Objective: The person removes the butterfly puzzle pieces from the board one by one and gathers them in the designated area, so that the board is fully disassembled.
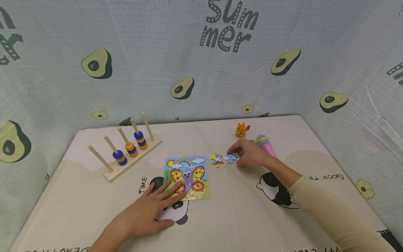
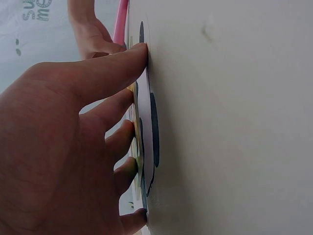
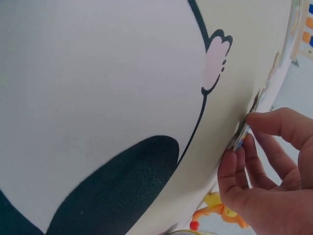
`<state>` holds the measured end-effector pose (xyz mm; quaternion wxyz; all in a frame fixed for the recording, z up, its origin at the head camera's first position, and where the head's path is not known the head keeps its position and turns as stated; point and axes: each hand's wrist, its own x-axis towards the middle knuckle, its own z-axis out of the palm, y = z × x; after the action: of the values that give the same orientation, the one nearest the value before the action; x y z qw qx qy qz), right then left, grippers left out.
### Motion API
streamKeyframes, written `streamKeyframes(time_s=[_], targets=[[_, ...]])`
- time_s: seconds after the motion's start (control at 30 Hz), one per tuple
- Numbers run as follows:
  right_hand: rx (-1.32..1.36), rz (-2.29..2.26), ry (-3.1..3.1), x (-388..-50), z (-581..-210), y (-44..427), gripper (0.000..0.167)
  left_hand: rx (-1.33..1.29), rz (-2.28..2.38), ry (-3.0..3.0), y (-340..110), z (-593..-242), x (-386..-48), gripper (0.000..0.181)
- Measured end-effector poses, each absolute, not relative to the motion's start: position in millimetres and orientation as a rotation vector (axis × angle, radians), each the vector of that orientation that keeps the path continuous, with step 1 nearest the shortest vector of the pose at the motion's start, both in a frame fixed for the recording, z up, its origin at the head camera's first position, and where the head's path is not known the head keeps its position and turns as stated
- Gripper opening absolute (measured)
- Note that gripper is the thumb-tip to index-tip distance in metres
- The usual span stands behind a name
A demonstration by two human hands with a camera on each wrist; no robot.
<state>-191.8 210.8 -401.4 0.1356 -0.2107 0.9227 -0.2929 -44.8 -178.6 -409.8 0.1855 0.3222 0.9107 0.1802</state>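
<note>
A square butterfly jigsaw puzzle (image 1: 188, 176) lies on the table. My left hand (image 1: 148, 211) rests over its lower left corner, fingers straight and spread. In the left wrist view, some fingertips (image 2: 128, 128) touch the puzzle's edge. To the right of the puzzle lies a loose puzzle piece (image 1: 217, 160) with colourful print. Beside it, my right hand (image 1: 250, 153) pinches a blue rainbow puzzle piece (image 1: 232, 158) between thumb and fingers. The right wrist view shows that piece (image 3: 240, 137) edge-on, low at the tabletop and partly hidden by the fingers.
A wooden peg stand (image 1: 135, 159) with blue and orange rings stands at the back left. Behind my right hand are a small orange toy figure (image 1: 241, 130) and a pink toy microphone (image 1: 267, 146). The printed tablecloth (image 1: 214, 224) reaches a curtained back wall (image 1: 141, 91).
</note>
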Motion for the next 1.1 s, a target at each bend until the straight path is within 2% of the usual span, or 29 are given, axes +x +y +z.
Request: streamKeyframes(time_s=[1.1], targets=[[-0.586,-0.808,2.67,-192.4,-400.3,207.1,0.045,0.926,0.491,2.574,-178.4,-411.6,-45.2,0.077]])
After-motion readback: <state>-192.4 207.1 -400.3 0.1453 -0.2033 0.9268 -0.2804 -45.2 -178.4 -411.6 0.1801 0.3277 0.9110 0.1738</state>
